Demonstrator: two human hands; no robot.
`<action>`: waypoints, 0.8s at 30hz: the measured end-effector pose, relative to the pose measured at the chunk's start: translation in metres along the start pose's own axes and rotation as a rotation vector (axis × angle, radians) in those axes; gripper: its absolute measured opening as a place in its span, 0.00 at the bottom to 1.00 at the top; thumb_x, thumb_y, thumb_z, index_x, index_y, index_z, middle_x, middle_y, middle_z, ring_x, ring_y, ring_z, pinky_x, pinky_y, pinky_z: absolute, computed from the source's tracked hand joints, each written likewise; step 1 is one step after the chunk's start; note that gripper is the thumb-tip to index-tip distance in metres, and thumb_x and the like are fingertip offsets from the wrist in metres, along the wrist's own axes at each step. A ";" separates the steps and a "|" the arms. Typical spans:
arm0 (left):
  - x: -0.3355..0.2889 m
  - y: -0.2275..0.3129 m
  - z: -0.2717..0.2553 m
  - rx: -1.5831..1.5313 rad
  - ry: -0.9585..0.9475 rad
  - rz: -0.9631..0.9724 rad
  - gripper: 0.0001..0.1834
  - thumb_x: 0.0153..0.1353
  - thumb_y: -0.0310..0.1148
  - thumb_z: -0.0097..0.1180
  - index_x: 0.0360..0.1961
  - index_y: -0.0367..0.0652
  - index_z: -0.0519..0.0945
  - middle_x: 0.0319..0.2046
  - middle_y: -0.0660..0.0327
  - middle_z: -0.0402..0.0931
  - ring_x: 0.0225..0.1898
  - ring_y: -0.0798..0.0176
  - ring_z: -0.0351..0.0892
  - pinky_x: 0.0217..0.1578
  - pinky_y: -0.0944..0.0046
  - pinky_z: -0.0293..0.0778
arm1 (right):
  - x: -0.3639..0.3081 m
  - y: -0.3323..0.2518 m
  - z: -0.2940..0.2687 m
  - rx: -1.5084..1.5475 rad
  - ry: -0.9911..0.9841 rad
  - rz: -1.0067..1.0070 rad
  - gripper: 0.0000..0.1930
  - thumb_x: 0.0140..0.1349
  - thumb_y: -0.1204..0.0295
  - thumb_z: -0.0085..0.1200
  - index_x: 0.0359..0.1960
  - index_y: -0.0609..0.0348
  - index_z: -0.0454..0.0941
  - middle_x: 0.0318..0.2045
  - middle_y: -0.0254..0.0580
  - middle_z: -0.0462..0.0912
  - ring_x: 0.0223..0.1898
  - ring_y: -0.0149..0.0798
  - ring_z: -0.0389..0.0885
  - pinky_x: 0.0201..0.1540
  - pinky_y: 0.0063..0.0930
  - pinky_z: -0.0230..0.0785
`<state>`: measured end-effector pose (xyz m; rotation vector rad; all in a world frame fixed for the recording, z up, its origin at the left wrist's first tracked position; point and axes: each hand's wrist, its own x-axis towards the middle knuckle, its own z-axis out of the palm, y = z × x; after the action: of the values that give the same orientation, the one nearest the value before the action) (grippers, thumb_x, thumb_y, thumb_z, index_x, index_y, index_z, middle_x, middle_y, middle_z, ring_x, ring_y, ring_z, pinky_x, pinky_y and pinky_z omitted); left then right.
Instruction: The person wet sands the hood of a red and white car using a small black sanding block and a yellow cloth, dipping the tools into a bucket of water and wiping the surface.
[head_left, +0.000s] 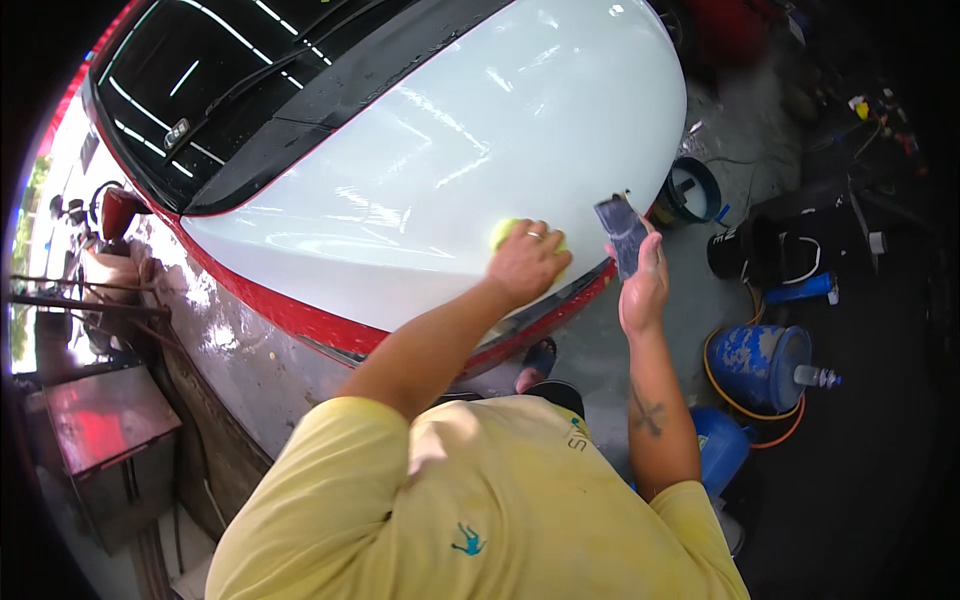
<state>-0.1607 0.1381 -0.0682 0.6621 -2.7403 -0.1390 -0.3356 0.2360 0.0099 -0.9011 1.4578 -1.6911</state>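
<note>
My left hand (530,262) is closed over a yellow-green sponge (503,232). It presses the sponge on the wet white hood (400,180) of a car, near the front edge. Just to the right, my right hand (646,285) is raised with a flat, dark grey sanding block (622,238) held upright in it. Pale residue marks the block's face, and it hides part of the hood's edge. Most of the right hand's fingers are behind the block. The car's bumper and fender trim (290,308) is red.
Right of the car stand a dark bucket (692,190), a black bucket (735,252) with a white handle, and a scuffed blue drum (755,362) with an orange hose. A blue container (720,450) is beside my right arm. A metal cabinet (112,420) stands at left.
</note>
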 end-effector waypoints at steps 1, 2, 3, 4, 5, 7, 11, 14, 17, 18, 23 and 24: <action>0.022 0.015 0.012 0.017 -0.037 0.021 0.12 0.62 0.38 0.64 0.46 0.55 0.88 0.54 0.60 0.83 0.60 0.51 0.78 0.64 0.46 0.71 | 0.002 -0.006 -0.018 -0.011 0.000 0.023 0.36 0.88 0.44 0.33 0.73 0.65 0.74 0.64 0.41 0.82 0.62 0.34 0.79 0.64 0.34 0.72; 0.041 0.027 0.017 0.002 -0.104 0.033 0.11 0.62 0.39 0.63 0.46 0.55 0.89 0.52 0.60 0.83 0.60 0.51 0.78 0.64 0.47 0.72 | 0.002 -0.006 -0.038 -0.023 0.005 0.053 0.36 0.88 0.44 0.33 0.73 0.64 0.75 0.64 0.41 0.82 0.62 0.34 0.79 0.64 0.34 0.72; 0.058 0.033 0.019 -0.010 -0.171 0.044 0.11 0.63 0.39 0.63 0.45 0.55 0.89 0.51 0.59 0.83 0.59 0.52 0.79 0.63 0.47 0.72 | 0.002 -0.002 -0.064 -0.032 0.009 0.073 0.35 0.88 0.44 0.32 0.74 0.61 0.73 0.64 0.41 0.82 0.61 0.34 0.81 0.61 0.35 0.74; 0.068 0.030 0.017 -0.013 -0.239 0.050 0.11 0.63 0.39 0.62 0.44 0.54 0.89 0.50 0.59 0.83 0.59 0.52 0.79 0.63 0.48 0.72 | 0.000 -0.006 -0.083 -0.049 0.043 0.112 0.34 0.87 0.43 0.33 0.74 0.59 0.73 0.64 0.40 0.83 0.61 0.35 0.82 0.60 0.35 0.75; 0.077 0.015 0.020 0.025 -0.103 0.039 0.10 0.62 0.39 0.63 0.42 0.53 0.89 0.46 0.57 0.83 0.56 0.51 0.80 0.60 0.48 0.75 | -0.003 -0.010 -0.101 -0.066 0.074 0.153 0.34 0.87 0.43 0.33 0.74 0.58 0.73 0.63 0.40 0.83 0.60 0.35 0.83 0.59 0.35 0.76; 0.096 -0.028 -0.003 0.178 -0.068 -0.126 0.13 0.60 0.40 0.62 0.44 0.52 0.90 0.45 0.54 0.83 0.54 0.48 0.81 0.55 0.47 0.78 | -0.003 -0.004 -0.127 -0.068 0.123 0.255 0.30 0.87 0.47 0.36 0.73 0.56 0.72 0.60 0.40 0.84 0.58 0.36 0.85 0.56 0.35 0.78; 0.096 -0.095 -0.093 0.134 0.006 -0.452 0.33 0.68 0.63 0.64 0.67 0.59 0.79 0.67 0.46 0.73 0.75 0.39 0.66 0.75 0.37 0.58 | -0.005 -0.006 -0.123 0.001 0.035 0.356 0.18 0.85 0.65 0.47 0.69 0.56 0.74 0.56 0.43 0.86 0.49 0.35 0.88 0.46 0.29 0.81; 0.078 -0.079 -0.104 0.247 0.491 -0.467 0.43 0.67 0.63 0.66 0.79 0.64 0.67 0.75 0.41 0.66 0.78 0.34 0.60 0.79 0.32 0.48 | -0.010 -0.027 -0.079 0.077 -0.065 0.333 0.12 0.78 0.81 0.55 0.59 0.60 0.77 0.49 0.42 0.87 0.40 0.32 0.87 0.41 0.26 0.82; 0.041 -0.001 -0.098 -0.898 0.362 -0.625 0.46 0.66 0.48 0.74 0.80 0.51 0.65 0.69 0.44 0.70 0.67 0.48 0.75 0.67 0.48 0.73 | -0.003 -0.026 -0.078 -0.018 -0.296 0.300 0.07 0.76 0.79 0.58 0.52 0.61 0.78 0.44 0.36 0.86 0.39 0.29 0.85 0.42 0.27 0.83; 0.022 0.029 -0.097 -1.375 0.231 -0.707 0.47 0.65 0.39 0.77 0.80 0.46 0.64 0.66 0.48 0.72 0.62 0.55 0.79 0.61 0.56 0.79 | -0.002 -0.027 -0.071 -0.049 -0.360 0.308 0.07 0.76 0.79 0.59 0.52 0.61 0.78 0.43 0.36 0.86 0.39 0.28 0.85 0.41 0.27 0.83; -0.060 0.090 -0.089 -1.366 0.310 -1.201 0.16 0.64 0.29 0.77 0.46 0.41 0.82 0.37 0.65 0.82 0.34 0.71 0.79 0.39 0.66 0.80 | 0.011 -0.006 -0.011 -0.300 -0.808 0.364 0.11 0.73 0.76 0.64 0.53 0.63 0.78 0.45 0.38 0.87 0.44 0.31 0.87 0.46 0.28 0.83; -0.076 0.090 -0.084 -1.171 0.479 -1.268 0.14 0.63 0.29 0.78 0.40 0.42 0.80 0.32 0.68 0.81 0.33 0.72 0.79 0.36 0.66 0.79 | 0.018 -0.009 0.002 -0.351 -0.931 0.378 0.13 0.72 0.75 0.66 0.54 0.64 0.79 0.47 0.42 0.88 0.48 0.33 0.89 0.50 0.31 0.83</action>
<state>-0.1077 0.2516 0.0044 1.5339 -1.0495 -1.4197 -0.3431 0.2203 0.0198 -1.2646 1.1509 -0.5770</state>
